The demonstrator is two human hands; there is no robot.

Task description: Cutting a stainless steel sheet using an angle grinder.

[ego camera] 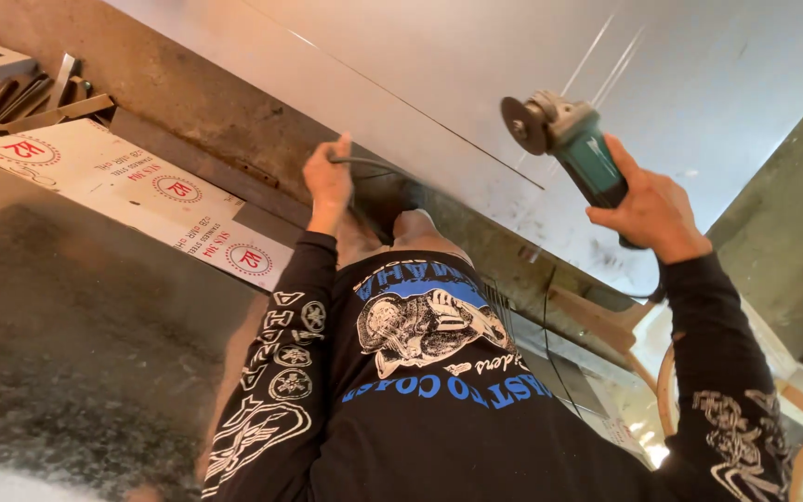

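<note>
A black long-sleeved shirt [429, 390] with white and blue prints is seen nearest, filling the lower part of the view; both sleeves rise from it toward the work. The right hand [651, 209] is closed around the green body of an angle grinder [573, 139]; the tool is held up in the air, apart from any surface; its long axis runs from the hand up and to the left, so that the dark disc [523, 125] lies at the far end, turned toward the left hand. The left hand [329, 178] is curled on a dark cord [369, 165], close to the edge of a large pale metal sheet [476, 74]; the sheet is crossed by a thin straight line; the disc is seen against the sheet, between the two hands, and the right hand is the nearer one to it. Further left a white sheet [132, 186] with red round marks lies flat; beyond it, in the corner, some metal bars [34, 93] are stacked. No container is seen.
</note>
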